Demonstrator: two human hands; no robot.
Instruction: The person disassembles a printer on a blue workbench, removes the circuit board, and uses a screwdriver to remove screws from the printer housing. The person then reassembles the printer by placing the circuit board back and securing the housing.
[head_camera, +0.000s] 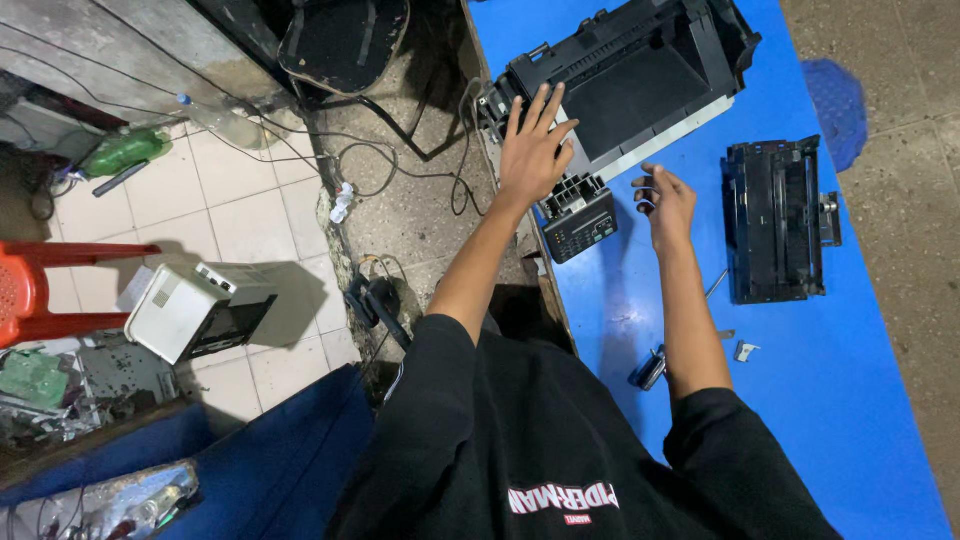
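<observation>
Your left hand (533, 145) lies flat on the printer (640, 85), whose shell is matt black plastic with a strip of smoother white plastic along one edge. Its control panel (580, 225) looks like the same dull plastic, with small grey keys. Beside your right hand (668, 205), the removed tray unit (773, 220) is black plastic, ribbed and slightly dusty. The counter (860, 400) wears a smooth blue coating with a faint sheen. The floor tiles (215, 205) are pale, worn and grimy.

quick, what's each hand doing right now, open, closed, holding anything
Left hand: open, fingers spread, flat on the black printer.
Right hand: loosely curled above the blue table, holding nothing visible.
</observation>
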